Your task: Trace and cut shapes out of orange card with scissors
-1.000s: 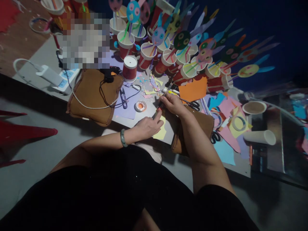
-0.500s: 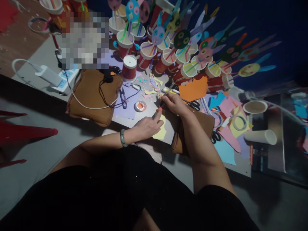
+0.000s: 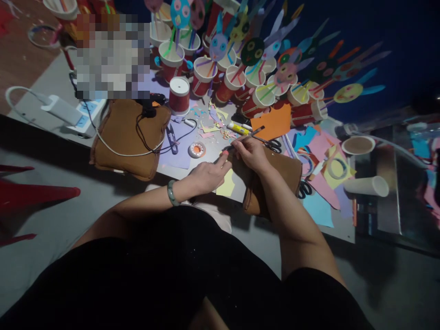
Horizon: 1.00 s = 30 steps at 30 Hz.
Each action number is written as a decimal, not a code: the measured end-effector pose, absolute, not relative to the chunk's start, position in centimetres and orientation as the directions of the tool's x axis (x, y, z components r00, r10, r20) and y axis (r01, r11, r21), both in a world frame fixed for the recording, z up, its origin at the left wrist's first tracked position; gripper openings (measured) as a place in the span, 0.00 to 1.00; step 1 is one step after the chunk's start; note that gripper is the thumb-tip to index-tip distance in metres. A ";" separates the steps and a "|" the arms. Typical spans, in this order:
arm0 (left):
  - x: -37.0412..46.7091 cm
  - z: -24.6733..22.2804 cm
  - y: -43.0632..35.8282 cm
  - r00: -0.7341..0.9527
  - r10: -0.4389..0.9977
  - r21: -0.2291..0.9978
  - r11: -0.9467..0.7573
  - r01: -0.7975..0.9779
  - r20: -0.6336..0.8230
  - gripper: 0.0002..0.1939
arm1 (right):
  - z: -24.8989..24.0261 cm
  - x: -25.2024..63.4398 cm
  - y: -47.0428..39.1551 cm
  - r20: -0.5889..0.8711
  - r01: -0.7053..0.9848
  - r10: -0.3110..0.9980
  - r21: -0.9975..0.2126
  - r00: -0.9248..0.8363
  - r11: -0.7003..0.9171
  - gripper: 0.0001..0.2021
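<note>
My right hand (image 3: 251, 153) is closed around a slim dark pen (image 3: 256, 132), its back end sticking up past the fingers and its tip toward my left hand. My left hand (image 3: 209, 176), a green bangle at the wrist, pinches a small pink piece (image 3: 225, 152) at the fingertips; it looks like paper. The two hands nearly meet over the table's front edge. Beneath them lies a yellow paper sheet (image 3: 226, 184). A round white tape dispenser (image 3: 197, 149) sits left of the fingers, and a yellow marker (image 3: 239, 129) lies beyond them.
Red paper cups (image 3: 231, 85) with paper rabbit heads on sticks crowd the back. A brown cushion (image 3: 129, 137) with cables lies left, another brown cushion (image 3: 282, 169) under my right forearm. Scissors (image 3: 273, 145), an orange sheet (image 3: 273, 121), paper scraps and a white cup (image 3: 367, 185) are right.
My right hand has tilted the pen, so its back end now leans further right. The left hand has stayed nearly still with the pink piece. The whole view has shifted slightly.
</note>
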State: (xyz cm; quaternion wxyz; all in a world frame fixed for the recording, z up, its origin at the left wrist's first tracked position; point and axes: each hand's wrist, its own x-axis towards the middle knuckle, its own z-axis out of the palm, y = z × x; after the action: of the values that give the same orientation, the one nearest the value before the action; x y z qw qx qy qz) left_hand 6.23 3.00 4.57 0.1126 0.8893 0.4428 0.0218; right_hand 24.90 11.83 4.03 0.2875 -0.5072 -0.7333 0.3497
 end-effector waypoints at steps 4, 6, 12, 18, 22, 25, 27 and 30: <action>6.1 4.9 3.4 0.593 0.802 0.238 -0.563 0.792 -0.076 0.24 | 3.8 25.0 10.9 0.103 0.534 0.958 -0.812 -0.266 0.236 0.21; 6.0 5.0 3.4 0.587 0.804 0.264 -0.549 0.793 -0.090 0.25 | 3.7 25.0 10.3 0.148 0.538 0.959 -0.802 -0.241 0.259 0.23; 5.5 5.4 3.7 0.571 0.814 0.337 -0.510 0.791 -0.107 0.28 | 3.2 24.8 8.3 0.184 0.543 0.972 -0.806 -0.149 0.236 0.20; 5.1 5.7 4.4 0.549 0.826 0.377 -0.472 0.797 -0.129 0.27 | 2.5 24.9 7.0 0.224 0.555 0.966 -0.791 -0.128 0.257 0.16; 4.9 6.0 4.8 0.530 0.835 0.382 -0.447 0.809 -0.145 0.24 | 2.2 25.0 6.6 0.274 0.624 0.949 -0.717 -0.158 0.311 0.14; 4.8 6.0 4.9 0.529 0.836 0.382 -0.447 0.809 -0.143 0.24 | 2.0 25.0 6.5 0.305 0.669 0.933 -0.655 -0.194 0.353 0.13; 4.7 6.0 5.0 0.532 0.835 0.388 -0.449 0.805 -0.138 0.24 | 1.9 25.0 6.3 0.317 0.684 0.924 -0.627 -0.212 0.372 0.12; 4.6 6.1 5.1 0.542 0.831 0.402 -0.457 0.794 -0.127 0.25 | 1.8 24.9 6.0 0.304 0.699 0.922 -0.606 -0.238 0.381 0.11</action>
State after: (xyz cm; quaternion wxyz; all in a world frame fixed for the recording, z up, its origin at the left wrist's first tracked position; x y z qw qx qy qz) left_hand 4.61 5.10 6.07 0.2113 0.8523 0.4765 0.0435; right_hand 24.87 6.01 1.75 0.3190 -0.5283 -0.7671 0.1751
